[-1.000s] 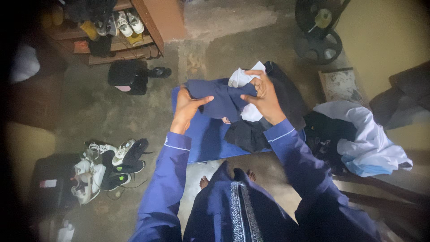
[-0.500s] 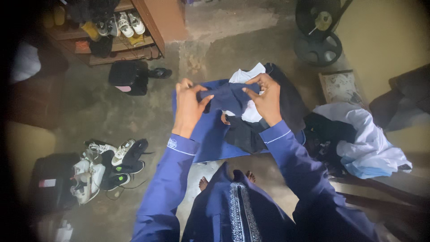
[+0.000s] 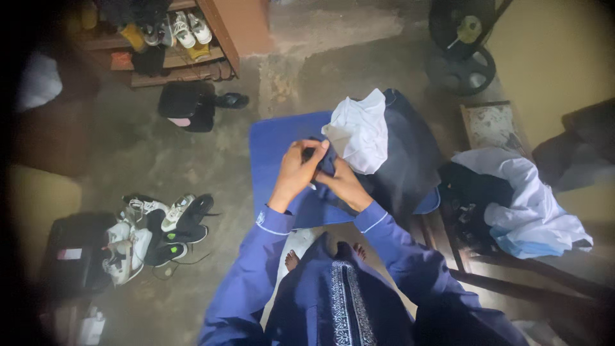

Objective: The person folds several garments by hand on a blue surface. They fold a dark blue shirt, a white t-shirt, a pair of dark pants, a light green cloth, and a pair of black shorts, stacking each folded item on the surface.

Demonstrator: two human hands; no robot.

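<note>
One small dark blue folded cloth [image 3: 325, 161], clamped between my left hand [image 3: 296, 172] and right hand [image 3: 346, 184], pressed together above one blue mat [image 3: 275, 144]; one white garment [image 3: 360, 131] beside.

A heap of sneakers [image 3: 150, 234] lies on the floor, a shoe rack [image 3: 160, 38] beyond, weight plates [image 3: 461, 48] opposite.

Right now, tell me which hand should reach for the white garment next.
Probably the right hand: the white garment lies just beyond it, on its side. The left hand grips the dark blue cloth.
</note>
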